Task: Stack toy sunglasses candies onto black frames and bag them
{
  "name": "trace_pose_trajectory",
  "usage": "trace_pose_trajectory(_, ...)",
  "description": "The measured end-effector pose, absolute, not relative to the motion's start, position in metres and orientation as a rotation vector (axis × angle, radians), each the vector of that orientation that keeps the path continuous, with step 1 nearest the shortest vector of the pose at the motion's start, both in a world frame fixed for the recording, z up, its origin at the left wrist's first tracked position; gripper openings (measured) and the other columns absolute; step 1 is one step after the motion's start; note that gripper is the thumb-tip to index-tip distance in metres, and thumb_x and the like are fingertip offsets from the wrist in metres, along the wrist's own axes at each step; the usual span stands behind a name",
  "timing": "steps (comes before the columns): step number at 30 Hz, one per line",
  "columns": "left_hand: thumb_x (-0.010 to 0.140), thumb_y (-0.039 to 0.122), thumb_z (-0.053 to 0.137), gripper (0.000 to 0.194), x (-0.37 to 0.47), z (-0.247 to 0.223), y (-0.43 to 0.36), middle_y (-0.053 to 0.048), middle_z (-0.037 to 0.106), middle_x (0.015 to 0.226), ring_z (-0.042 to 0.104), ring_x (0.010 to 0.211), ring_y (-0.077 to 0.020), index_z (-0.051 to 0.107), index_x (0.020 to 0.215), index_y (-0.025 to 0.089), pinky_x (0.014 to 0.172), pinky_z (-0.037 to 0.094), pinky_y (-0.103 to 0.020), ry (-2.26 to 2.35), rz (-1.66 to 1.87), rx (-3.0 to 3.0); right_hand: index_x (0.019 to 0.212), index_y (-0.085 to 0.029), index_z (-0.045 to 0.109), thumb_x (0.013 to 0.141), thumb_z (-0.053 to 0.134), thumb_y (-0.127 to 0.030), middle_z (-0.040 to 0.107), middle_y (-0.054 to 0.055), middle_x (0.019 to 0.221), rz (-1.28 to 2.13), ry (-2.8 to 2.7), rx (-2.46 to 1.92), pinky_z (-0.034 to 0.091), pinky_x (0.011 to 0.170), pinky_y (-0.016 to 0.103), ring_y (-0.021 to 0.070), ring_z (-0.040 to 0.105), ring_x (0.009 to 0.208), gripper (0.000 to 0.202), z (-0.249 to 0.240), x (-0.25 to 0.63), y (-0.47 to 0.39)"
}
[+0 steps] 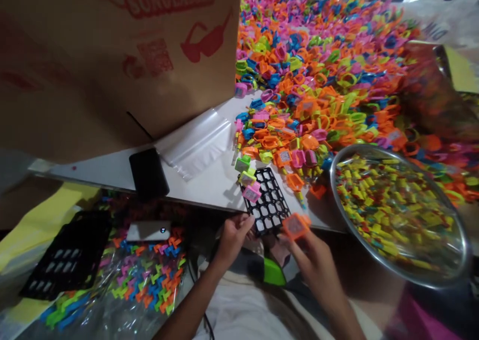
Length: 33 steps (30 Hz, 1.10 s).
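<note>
My left hand (235, 235) pinches the near left corner of a black plastic grid tray (270, 200), which lies at the table's front edge. In the tray's far left part sit a green toy watch (242, 163), a yellow-green one (247, 177) and a pink one (252, 193). Just off the tray's near right corner, my right hand (312, 255) is closed on an orange toy watch (295, 226) with a square greyish face. Some of the right fingers are hidden beneath it.
A large pile of colourful toy watches (318, 81) covers the far right. A steel bowl (335, 180) holds small yellow pieces. To the left stand a cardboard box (93, 90), clear plastic bags (198, 143) and a black phone-like slab (149, 174). Black trays (67, 255) lie lower left.
</note>
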<state>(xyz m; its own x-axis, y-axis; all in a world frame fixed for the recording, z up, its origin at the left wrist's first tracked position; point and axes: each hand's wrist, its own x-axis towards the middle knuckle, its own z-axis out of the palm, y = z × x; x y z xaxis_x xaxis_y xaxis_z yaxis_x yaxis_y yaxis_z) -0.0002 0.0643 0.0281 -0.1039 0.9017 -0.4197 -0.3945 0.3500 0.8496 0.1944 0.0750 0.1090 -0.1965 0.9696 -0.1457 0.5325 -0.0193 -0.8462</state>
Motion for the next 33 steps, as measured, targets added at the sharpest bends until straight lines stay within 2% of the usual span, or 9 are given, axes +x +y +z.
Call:
trace_pose_trajectory(3, 0.080, 0.064, 0.078, 0.054, -0.005, 0.029, 0.069, 0.000, 0.060, 0.054, 0.060, 0.049, -0.0136, 0.061, 0.060, 0.017, 0.051, 0.045, -0.024, 1.191, 1.148, 0.561, 0.089, -0.019, 0.072, 0.094, 0.073, -0.054, 0.071, 0.005, 0.082, 1.196, -1.675, -1.492, 0.054, 0.066, 0.028, 0.0201, 0.065, 0.073, 0.036, 0.108, 0.170, 0.096)
trace_pose_trajectory(6, 0.079, 0.063, 0.079, 0.052, -0.008, 0.030, 0.072, 0.000, 0.061, 0.055, 0.059, 0.048, -0.0137, 0.064, 0.061, 0.016, 0.050, 0.049, -0.025, 1.154, 1.133, 0.524, 0.084, -0.020, 0.068, 0.093, 0.075, -0.050, 0.068, 0.003, 0.079, 1.214, -1.676, -1.387, 0.053, 0.063, 0.025, 0.0174, 0.063, 0.070, 0.032, 0.109, 0.145, 0.118)
trace_pose_trajectory(10, 0.075, 0.059, 0.082, 0.046, -0.008, 0.029, 0.073, 0.000, 0.063, 0.058, 0.059, 0.047, -0.0143, 0.064, 0.065, 0.017, 0.049, 0.053, -0.027, 1.125, 1.150, 0.411, 0.089, -0.020, 0.072, 0.092, 0.077, -0.046, 0.072, 0.003, 0.079, 1.269, -1.798, -1.345, 0.053, 0.064, 0.025, 0.0177, 0.066, 0.069, 0.026, 0.108, 0.131, 0.141)
trace_pose_trajectory(13, 0.077, 0.056, 0.079, 0.043, -0.006, 0.027, 0.074, 0.001, 0.061, 0.057, 0.057, 0.047, -0.0135, 0.063, 0.067, 0.017, 0.049, 0.054, -0.027, 1.132, 1.168, 0.402, 0.079, -0.021, 0.069, 0.090, 0.078, -0.046, 0.070, 0.002, 0.072, 1.185, -1.916, -1.348, 0.050, 0.060, 0.024, 0.0167, 0.064, 0.063, 0.029, 0.105, 0.133, 0.149)
trace_pose_trajectory(19, 0.080, 0.056, 0.079, 0.045, -0.006, 0.023, 0.074, -0.001, 0.064, 0.058, 0.058, 0.047, -0.0137, 0.064, 0.066, 0.016, 0.048, 0.051, -0.025, 1.140, 1.171, 0.478, 0.075, -0.021, 0.066, 0.096, 0.067, -0.037, 0.067, 0.001, 0.067, 0.975, -2.155, -1.378, 0.042, 0.055, 0.024, 0.0153, 0.061, 0.057, 0.027, 0.106, 0.133, 0.150)
trace_pose_trajectory(22, 0.082, 0.063, 0.078, 0.052, -0.009, 0.019, 0.074, -0.003, 0.066, 0.057, 0.060, 0.048, -0.0147, 0.066, 0.065, 0.015, 0.050, 0.049, -0.025, 1.141, 1.156, 0.560, 0.072, -0.021, 0.061, 0.093, 0.062, -0.030, 0.065, 0.001, 0.064, 0.968, -2.211, -1.394, 0.038, 0.054, 0.024, 0.0159, 0.060, 0.055, 0.022, 0.110, 0.125, 0.150)
trace_pose_trajectory(26, 0.090, 0.062, 0.070, 0.051, -0.012, 0.020, 0.073, -0.003, 0.068, 0.058, 0.064, 0.051, -0.0164, 0.068, 0.067, 0.016, 0.054, 0.047, -0.025, 1.243, 1.091, 0.683, 0.078, -0.022, 0.061, 0.088, 0.057, -0.024, 0.069, 0.004, 0.070, 0.931, -2.248, -1.406, 0.039, 0.059, 0.025, 0.0188, 0.063, 0.061, 0.011, 0.112, 0.119, 0.147)
trace_pose_trajectory(30, 0.097, 0.043, 0.060, 0.042, -0.020, 0.036, 0.072, -0.004, 0.069, 0.058, 0.067, 0.057, -0.0198, 0.065, 0.063, 0.020, 0.057, 0.044, -0.028, 1.603, 0.893, 1.116, 0.080, -0.022, 0.061, 0.090, 0.054, -0.024, 0.070, 0.005, 0.073, 0.927, -2.220, -1.381, 0.038, 0.060, 0.026, 0.0199, 0.063, 0.064, 0.013, 0.106, 0.123, 0.142)
trace_pose_trajectory(33, 0.091, 0.023, 0.063, 0.012, -0.030, 0.054, 0.074, -0.005, 0.074, 0.074, 0.072, 0.072, -0.0221, 0.068, 0.080, 0.021, 0.066, 0.048, -0.030, 1.910, 0.771, 1.629, 0.081, -0.022, 0.061, 0.093, 0.054, -0.026, 0.071, 0.005, 0.074, 0.958, -2.190, -1.352, 0.038, 0.060, 0.026, 0.0203, 0.063, 0.065, 0.014, 0.102, 0.125, 0.142)
